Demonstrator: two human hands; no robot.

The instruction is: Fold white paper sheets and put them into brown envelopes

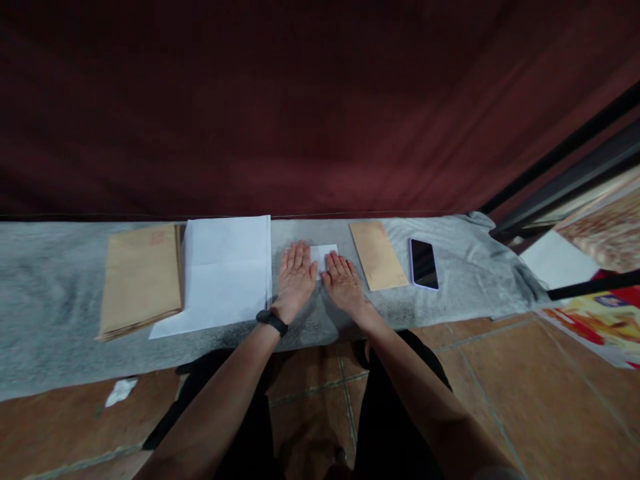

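While a small rectangular white paper lies on the long grey cloth, the left hand and right hand rest flat and unclenched over its two ends; large white paper sheets lie left of it, one tan paper envelope right.

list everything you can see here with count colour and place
long soft cloth: one, grey, across the middle
stacked paper envelopes: count unclear, brown, cloth's left
large paper sheets: count unclear, white, beside the stack
small paper piece: one, white, cloth's centre
single flat paper envelope: one, brown, right of centre
rectangular smartphone: one, black with purple edge, right of single envelope
backdrop: one, dark red, behind
straight bars: several, black, far right
floor tiles: several, brown, below
crumpled scrap: one, white, floor, lower left
wristband: one, black, left wrist
left hand, right hand: two, bare, on small paper
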